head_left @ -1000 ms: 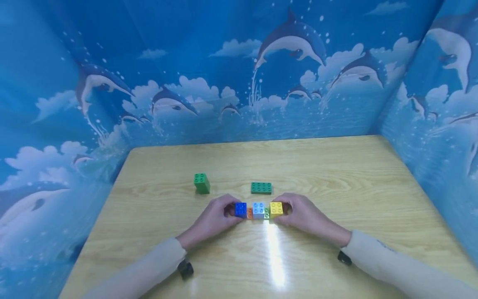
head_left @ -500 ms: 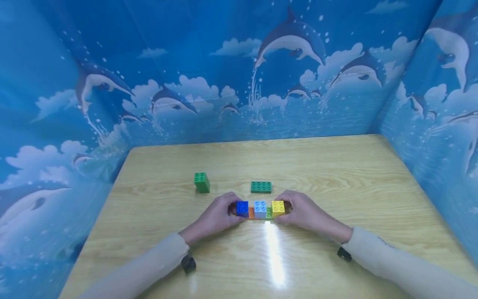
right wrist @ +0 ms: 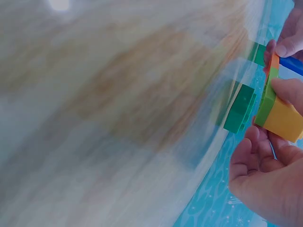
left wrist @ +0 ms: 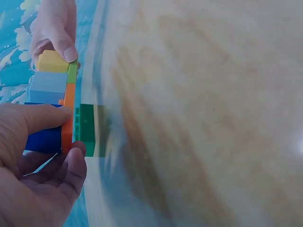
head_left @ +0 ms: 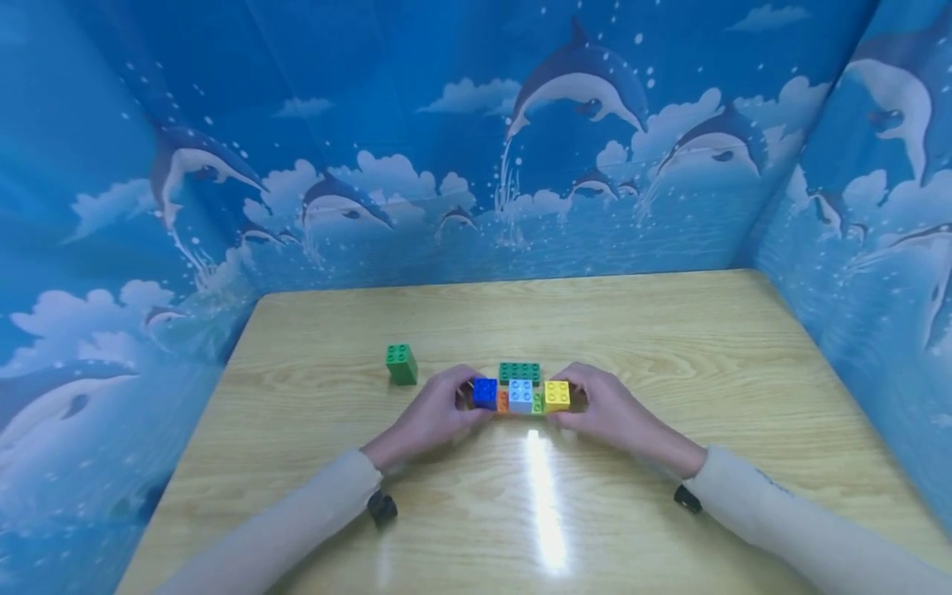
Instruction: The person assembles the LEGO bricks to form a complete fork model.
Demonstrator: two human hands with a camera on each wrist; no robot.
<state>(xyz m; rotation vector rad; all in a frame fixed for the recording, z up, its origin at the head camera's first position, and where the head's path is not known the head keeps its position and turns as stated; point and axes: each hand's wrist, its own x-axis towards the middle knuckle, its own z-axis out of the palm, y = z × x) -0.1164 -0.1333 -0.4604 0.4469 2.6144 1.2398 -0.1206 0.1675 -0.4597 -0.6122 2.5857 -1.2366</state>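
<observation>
A joined row of toy building bricks spans my two hands: a dark blue brick, a light blue brick and a yellow brick on top of an orange brick and a light green brick. My left hand pinches the blue and orange end between thumb and fingers. At the yellow and light green end, my right hand grips likewise. Just behind the row lies a flat dark green brick with its studs up; the row overlaps its near edge in the head view.
A tall green brick block stands on the wooden table, left of and behind my left hand. Blue dolphin-print cloth rises along the table's back and sides.
Both hands have moved away from me and slightly right, carrying the brick row closer to the flat dark green brick. The two green pieces on the table stay put.
</observation>
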